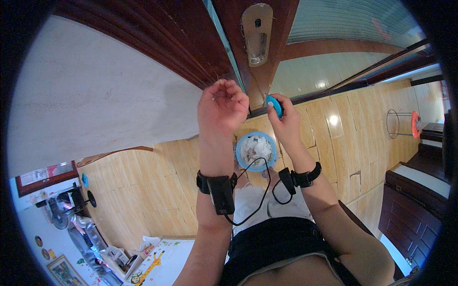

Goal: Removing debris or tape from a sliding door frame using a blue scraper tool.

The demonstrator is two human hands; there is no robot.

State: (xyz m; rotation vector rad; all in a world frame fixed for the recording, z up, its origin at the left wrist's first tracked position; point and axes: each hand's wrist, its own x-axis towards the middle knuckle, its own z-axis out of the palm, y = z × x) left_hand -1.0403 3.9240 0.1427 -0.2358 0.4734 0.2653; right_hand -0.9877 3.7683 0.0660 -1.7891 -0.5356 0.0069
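Note:
My right hand (286, 117) grips a small blue tool (274, 106) with a white button, its tip close to the wooden door (265, 76). To its left my left hand (223, 107) is turned palm-up with fingers curled in by the door's edge; whatever they may hold is too small to make out. The door has a long metal handle plate (257, 35) and a glass strip along its side. Below both hands, between my feet, a blue basin (271, 157) holds crumpled white scraps. Dark devices with cables are strapped to both my wrists.
A white wall (95, 95) is at left. Frosted glass panels (343, 24) adjoin the door. A wire stand with an orange part (414, 125) and dark wood furniture (410, 219) are at right. A fan (58, 215) and a white surface with giraffe pictures (167, 257) are lower left.

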